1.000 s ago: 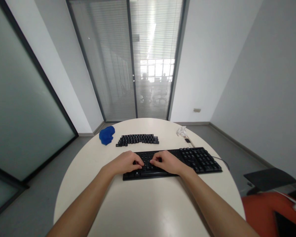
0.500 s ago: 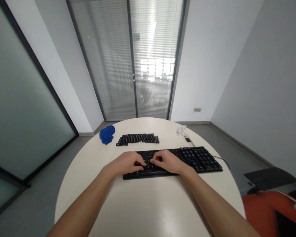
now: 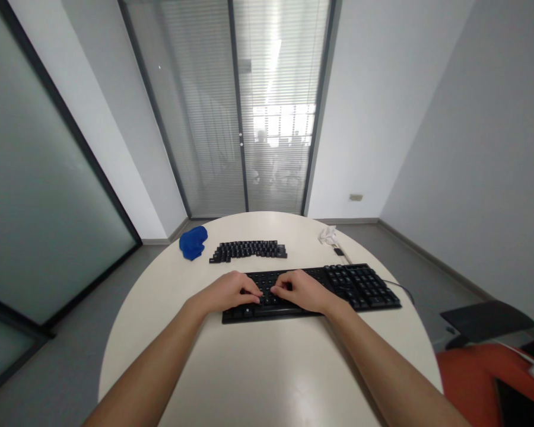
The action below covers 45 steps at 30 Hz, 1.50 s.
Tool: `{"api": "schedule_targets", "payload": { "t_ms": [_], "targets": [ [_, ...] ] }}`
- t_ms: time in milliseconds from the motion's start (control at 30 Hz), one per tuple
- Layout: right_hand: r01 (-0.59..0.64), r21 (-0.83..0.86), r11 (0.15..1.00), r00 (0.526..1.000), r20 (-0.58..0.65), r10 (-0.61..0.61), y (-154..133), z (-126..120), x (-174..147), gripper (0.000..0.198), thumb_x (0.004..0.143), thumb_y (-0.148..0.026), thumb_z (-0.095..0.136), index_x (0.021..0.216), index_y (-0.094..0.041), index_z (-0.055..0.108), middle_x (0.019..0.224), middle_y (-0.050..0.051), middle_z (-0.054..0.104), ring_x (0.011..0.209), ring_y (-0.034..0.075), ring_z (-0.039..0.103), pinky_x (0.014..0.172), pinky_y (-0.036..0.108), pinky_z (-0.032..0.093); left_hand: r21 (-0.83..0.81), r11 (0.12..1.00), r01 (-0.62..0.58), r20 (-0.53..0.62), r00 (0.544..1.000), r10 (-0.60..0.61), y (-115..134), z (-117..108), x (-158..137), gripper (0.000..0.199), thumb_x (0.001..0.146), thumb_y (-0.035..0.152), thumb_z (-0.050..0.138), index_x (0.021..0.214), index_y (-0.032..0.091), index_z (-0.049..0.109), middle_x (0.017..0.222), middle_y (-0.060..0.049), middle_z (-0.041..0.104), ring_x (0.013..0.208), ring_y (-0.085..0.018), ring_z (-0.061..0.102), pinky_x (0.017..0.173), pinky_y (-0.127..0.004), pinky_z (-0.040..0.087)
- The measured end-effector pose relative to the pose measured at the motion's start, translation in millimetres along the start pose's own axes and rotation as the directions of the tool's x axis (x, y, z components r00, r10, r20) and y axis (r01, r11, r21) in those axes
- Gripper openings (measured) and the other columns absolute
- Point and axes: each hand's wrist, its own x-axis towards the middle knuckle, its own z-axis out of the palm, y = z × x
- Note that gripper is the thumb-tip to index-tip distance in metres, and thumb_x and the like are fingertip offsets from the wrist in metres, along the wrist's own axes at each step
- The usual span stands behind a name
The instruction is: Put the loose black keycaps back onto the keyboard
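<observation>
A black keyboard (image 3: 358, 287) lies across the round table; its left and middle part is stripped of most keycaps, while the right part still carries them. Over the stripped part, the bent fingers of my left hand (image 3: 231, 290) come together with the thumb near a front row. Close beside it, my right hand (image 3: 303, 289) is curled, thumb tip against the index finger, over the middle of the keyboard. Whatever either hand may pinch is too small or hidden. Beyond the hands, loose black keycaps (image 3: 251, 249) are laid out in rows on the table.
On the white table (image 3: 244, 373), a crumpled blue cloth (image 3: 193, 242) lies at the far left. Crumpled white paper (image 3: 327, 235), a small black piece (image 3: 339, 252) and a thin stick (image 3: 346, 256) lie at the far right. A red chair (image 3: 467, 379) stands to the right.
My left thumb and fingers have shifted slightly up over the keyboard, so a front-row key near them now shows. My right hand has hardly moved.
</observation>
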Motion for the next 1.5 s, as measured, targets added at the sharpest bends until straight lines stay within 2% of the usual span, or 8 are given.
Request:
{"api": "schedule_targets", "payload": {
  "t_ms": [333,500,800,1067,1167,1333,1400,1500],
  "targets": [
    [-0.004,-0.008,1.000,1.000,0.000,0.004,2,2,1,0.032,0.091,-0.042,0.059,0.075,-0.017,0.070,0.068,0.001,0.068,0.062,0.014,0.056,0.058,0.024,0.035,0.048,0.996,-0.074,-0.006,0.997,0.074,-6,3,3,0.021,0.093,0.039,0.066,0.100,0.024,0.080,0.105,-0.003,0.077,0.095,-0.019,0.070,0.083,-0.024,0.048],
    [0.001,0.003,1.000,1.000,0.001,-0.001,1,1,0,0.031,0.092,-0.042,0.059,0.076,-0.017,0.070,0.068,0.000,0.068,0.062,0.013,0.055,0.058,0.024,0.035,0.048,0.997,-0.057,0.004,0.998,0.057,-1,2,3,0.016,0.092,0.033,0.068,0.097,0.025,0.080,0.106,-0.003,0.077,0.095,-0.018,0.070,0.083,-0.024,0.048],
    [-0.004,-0.015,1.000,1.000,-0.008,0.004,2,1,1,0.031,0.091,-0.042,0.060,0.075,-0.017,0.070,0.068,0.001,0.068,0.062,0.014,0.055,0.058,0.025,0.035,0.159,0.987,0.020,-0.044,0.999,-0.014,6,4,3,0.012,0.086,0.025,0.071,0.095,0.024,0.079,0.099,0.000,0.077,0.090,-0.018,0.069,0.079,-0.023,0.048],
    [0.005,-0.006,1.000,1.000,-0.006,-0.005,3,2,1,0.031,0.091,-0.041,0.060,0.075,-0.017,0.070,0.068,0.001,0.068,0.062,0.014,0.056,0.058,0.024,0.035,0.176,0.984,-0.007,-0.018,1.000,0.010,11,4,1,0.016,0.087,0.020,0.064,0.094,0.023,0.078,0.100,-0.001,0.077,0.089,-0.017,0.069,0.078,-0.023,0.047],
    [0.008,-0.005,1.000,1.000,-0.006,-0.008,3,2,1,0.030,0.091,-0.041,0.060,0.076,-0.017,0.070,0.069,0.001,0.068,0.062,0.014,0.056,0.059,0.024,0.035,0.187,0.982,0.038,-0.030,0.999,-0.033,14,5,2,0.015,0.087,0.022,0.063,0.092,0.023,0.078,0.095,-0.001,0.076,0.082,-0.016,0.067,0.073,-0.022,0.045],
    [0.001,-0.011,1.000,1.000,-0.003,-0.001,3,1,1,0.032,0.091,-0.042,0.060,0.075,-0.017,0.070,0.066,0.000,0.067,0.060,0.013,0.054,0.057,0.024,0.034,0.249,0.945,0.210,-0.069,0.977,-0.200,23,6,4,0.013,0.083,0.026,0.069,0.092,0.025,0.077,0.079,0.002,0.073,0.067,-0.015,0.063,0.060,-0.023,0.039],
    [0.005,-0.002,1.000,1.000,-0.003,-0.005,2,1,1,0.031,0.091,-0.042,0.060,0.075,-0.017,0.071,0.067,0.000,0.067,0.061,0.013,0.055,0.058,0.024,0.035,0.289,0.930,0.227,-0.082,0.974,-0.213,27,7,5,0.011,0.082,0.027,0.071,0.091,0.026,0.077,0.079,0.002,0.073,0.068,-0.016,0.063,0.061,-0.024,0.039],
    [0.009,0.006,1.000,1.000,-0.006,-0.009,2,2,1,0.030,0.091,-0.041,0.060,0.076,-0.017,0.071,0.068,0.000,0.068,0.062,0.013,0.055,0.058,0.024,0.036,0.354,0.918,0.177,-0.075,0.984,-0.161,32,6,4,0.008,0.083,0.025,0.070,0.088,0.026,0.076,0.088,0.001,0.075,0.080,-0.018,0.066,0.067,-0.024,0.042]
  ]
}}
